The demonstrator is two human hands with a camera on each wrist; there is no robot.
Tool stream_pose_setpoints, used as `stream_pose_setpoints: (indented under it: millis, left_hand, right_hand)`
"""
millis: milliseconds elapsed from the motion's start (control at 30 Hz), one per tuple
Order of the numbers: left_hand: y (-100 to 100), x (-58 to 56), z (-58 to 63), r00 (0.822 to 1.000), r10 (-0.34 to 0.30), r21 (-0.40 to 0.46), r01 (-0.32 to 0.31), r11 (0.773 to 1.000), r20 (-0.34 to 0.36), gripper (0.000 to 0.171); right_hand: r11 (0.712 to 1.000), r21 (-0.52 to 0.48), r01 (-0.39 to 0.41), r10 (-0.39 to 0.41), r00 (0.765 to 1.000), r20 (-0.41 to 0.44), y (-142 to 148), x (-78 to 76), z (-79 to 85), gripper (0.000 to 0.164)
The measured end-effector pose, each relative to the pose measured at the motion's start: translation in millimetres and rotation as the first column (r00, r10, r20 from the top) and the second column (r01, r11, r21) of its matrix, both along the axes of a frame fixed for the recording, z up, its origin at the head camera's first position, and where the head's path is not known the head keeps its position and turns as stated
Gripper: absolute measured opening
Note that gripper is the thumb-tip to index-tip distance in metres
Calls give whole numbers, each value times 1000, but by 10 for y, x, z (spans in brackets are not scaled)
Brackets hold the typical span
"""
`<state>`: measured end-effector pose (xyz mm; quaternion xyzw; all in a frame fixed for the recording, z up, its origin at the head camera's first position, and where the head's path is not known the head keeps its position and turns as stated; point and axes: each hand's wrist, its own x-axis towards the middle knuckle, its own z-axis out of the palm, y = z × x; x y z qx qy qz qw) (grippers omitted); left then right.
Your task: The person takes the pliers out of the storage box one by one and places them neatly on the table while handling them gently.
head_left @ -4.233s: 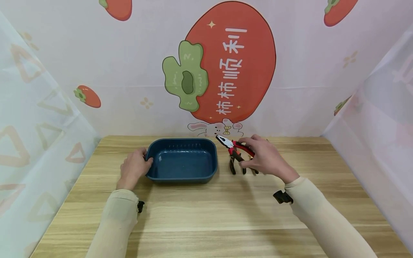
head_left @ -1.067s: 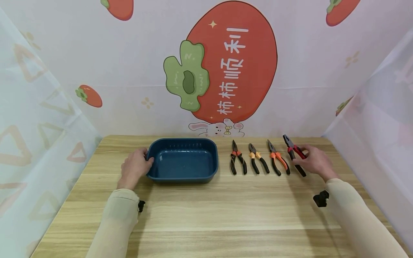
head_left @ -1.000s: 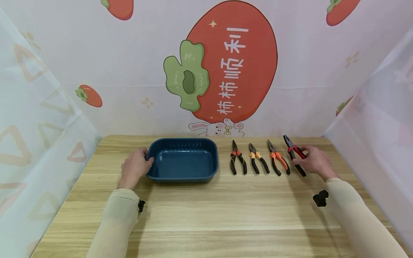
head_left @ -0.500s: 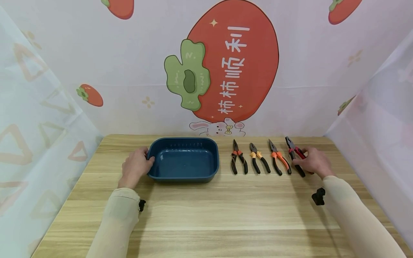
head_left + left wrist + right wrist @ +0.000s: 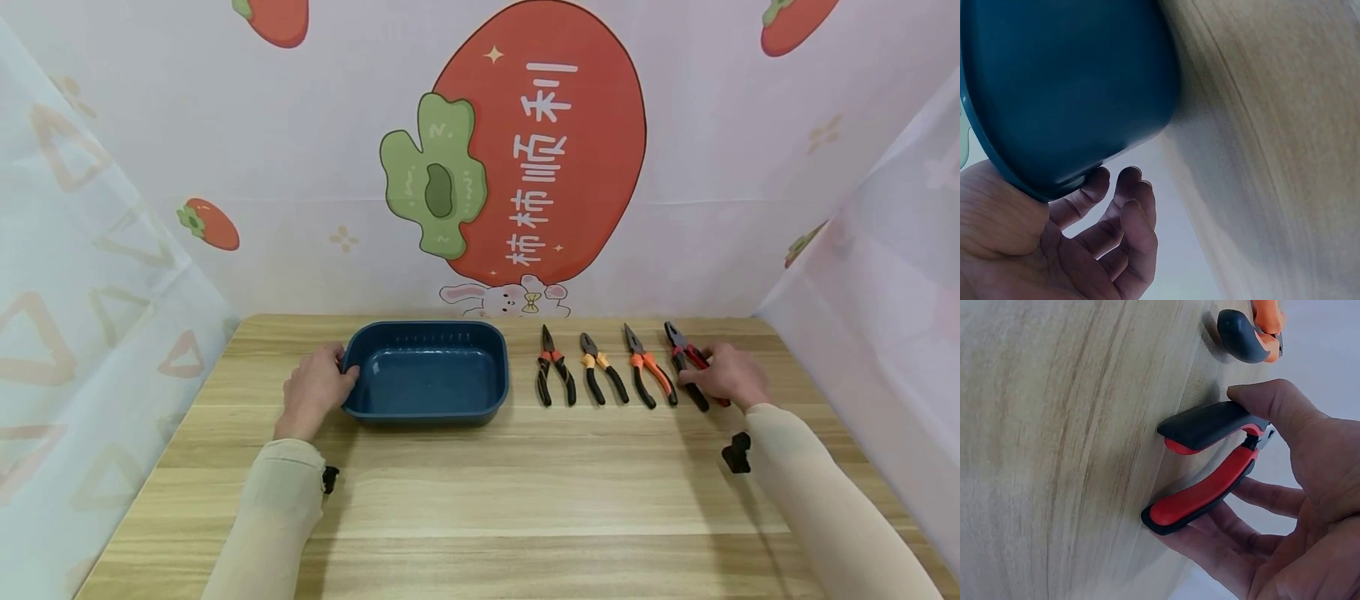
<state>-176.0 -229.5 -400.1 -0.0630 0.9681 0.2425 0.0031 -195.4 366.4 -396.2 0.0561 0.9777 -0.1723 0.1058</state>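
My left hand [image 5: 315, 387] grips the left rim of a dark blue plastic basin [image 5: 427, 415]. In the left wrist view the thumb side of the palm lies against the basin's rim, with a finger curled beneath it. On the right, my right hand [image 5: 731, 373] holds combination pliers [image 5: 1200, 500] with red and black handles, their jaws pointing toward the back wall. The thumb lies on one handle and the fingers run along the other. The handle ends sit right at the tabletop, and the handles stand spread.
Three other pliers lie in a row between basin and right hand: long-nose pliers [image 5: 555, 367] with black-and-red handles, yellow-and-black pliers [image 5: 602, 371], and orange-handled long-nose pliers [image 5: 651, 371]. A printed cloth [image 5: 315, 167] rises behind the wooden table [image 5: 487, 500].
My right hand has carried the red-and-black pliers from near the basin to the right end of the row and lowered them to the table. The left hand has stayed on the basin.
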Motion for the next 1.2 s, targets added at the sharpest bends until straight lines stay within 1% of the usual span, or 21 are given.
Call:
stream_pose_setpoints:
  millis: [100,233,300,400,733,900,933,1000,1067,1133,1200]
  left_hand:
    - [12,4,0,1000,2,2,-2,1000,1,19]
    - [18,1,5,1000,5,4,-5,1000,8,19]
    - [14,-1,8,1000,6,4,-6,1000,11,19]
    - [7,-5,4,1000,4,3,-4,1000,13,19]
    - [-13,-5,-2,1000,4,-6,-4,1000,2,19]
    - [-34,-10,0,1000,-11,-16,11,1000,-10,25]
    - [-37,-9,3,1000,-15,-19,15,1000,-12,26]
    - [-41,-9,13,1000,-20,-20,19,1000,-17,30]
    - [-42,-4,23,1000,-19,-21,18,1000,-22,35]
    - [-39,1,37,999,-15,-26,14,1000,-32,42]
    - [-32,11,52,998,-10,-35,8,999,-54,48]
  right_hand:
    - [1000,0,4,-4,1000,20,-6,-6,6,68]
    - [1000,-6,13,-13,999,36,-7,-18,-23,47]
    - [1000,-1,17,-17,999,40,-6,-19,-34,43]
    - [1000,9,20,-20,999,45,-10,-24,-41,42]
    - [999,18,37,-38,996,75,-53,-24,-26,45]
    - [999,-5,31,-31,996,82,-57,3,-11,46]
    - [1000,-11,26,-25,996,82,-56,10,-5,48]
    - [1000,-17,22,-20,997,81,-64,29,17,58]
    - [1000,-11,15,-14,998,53,-78,54,39,69]
    - [1000,0,11,-11,1000,0,-120,90,66,79]
    - [1000,13,5,-4,997,-74,-192,144,99,80]
